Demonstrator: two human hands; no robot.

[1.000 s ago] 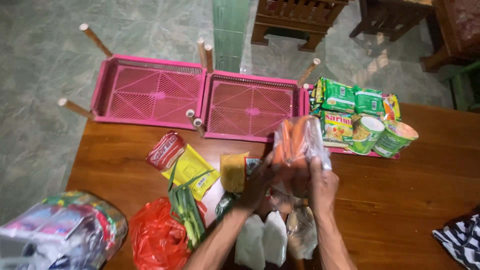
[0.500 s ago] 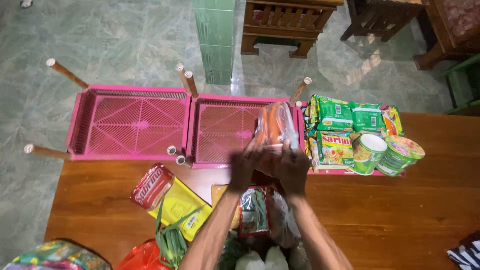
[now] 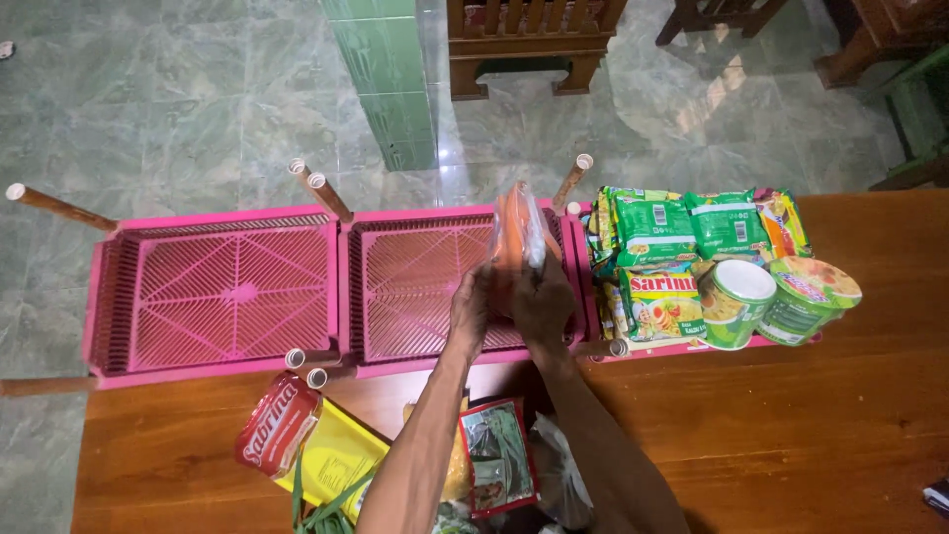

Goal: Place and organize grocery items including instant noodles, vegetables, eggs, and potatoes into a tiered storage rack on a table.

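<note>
Both of my hands hold a clear plastic bag of orange carrots (image 3: 521, 235) upright over the right side of the middle pink tray (image 3: 415, 287). My left hand (image 3: 471, 314) grips the bag's lower left. Pressed against the lower right of the bag is my right hand (image 3: 546, 307). The bag's top leans toward the tray's far edge. The pink tray on the left (image 3: 222, 292) has nothing in it.
A third pink tray at the right holds green noodle packets (image 3: 682, 229) and two cup noodles (image 3: 736, 302). On the wooden table (image 3: 811, 435) near me lie a red packet (image 3: 279, 423), a yellow packet (image 3: 331, 465), a small seed-type packet (image 3: 499, 457) and greens. Wooden legs stick up from the trays.
My hands carried the carrot bag away from me, from above the table to over the middle pink tray. The view shifted forward, so the near bags dropped out of sight.
</note>
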